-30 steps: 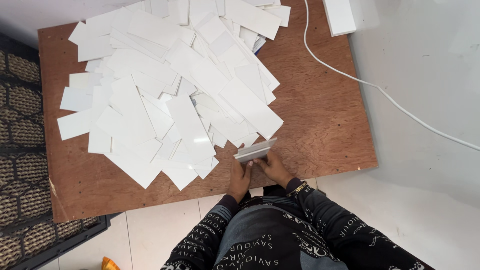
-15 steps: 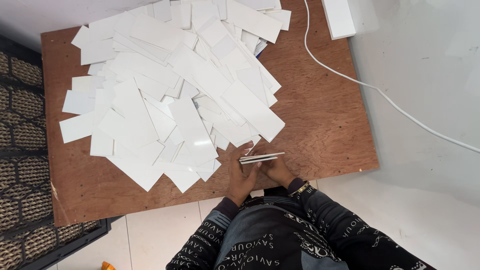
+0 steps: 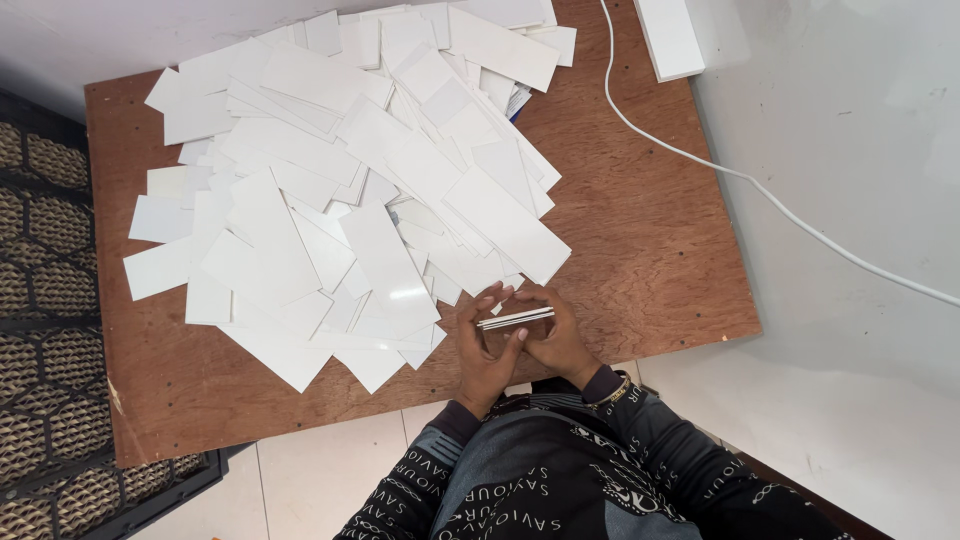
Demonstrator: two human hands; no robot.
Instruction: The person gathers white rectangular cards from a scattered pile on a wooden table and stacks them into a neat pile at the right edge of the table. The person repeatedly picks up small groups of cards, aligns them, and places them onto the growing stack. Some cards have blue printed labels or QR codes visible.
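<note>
the person stands at the near edge of a brown plywood tabletop point(image 3: 660, 240), both hands brought together over it, pinching a thin stack of white rectangular cards point(image 3: 515, 319) seen edge-on between them. the left hand point(image 3: 484, 352) cups the stack from the near-left side with fingers curled up around its end, and the right hand point(image 3: 556, 340) closes on the other end, thumb and fingers pressed against the stack's faces; neither hand is spread. the stack sits just above the tabletop's front edge, right beside the big loose heap of white rectangular cards point(image 3: 350, 190) that covers most of the surface, overlapping every which way. a white cable point(image 3: 700, 160) snakes across the far right corner, and a long white rectangular block point(image 3: 668, 36) lies at the top edge. to my eye, squaring such a stack goes best with light, even pressure from both ends, letting the long edges tap flush against the wood so no card sticks out, and keeping the grip loose enough that the cards can slide into line. the nearest loose cards lie almost touching the left fingers, so the stack could snag them.
</note>
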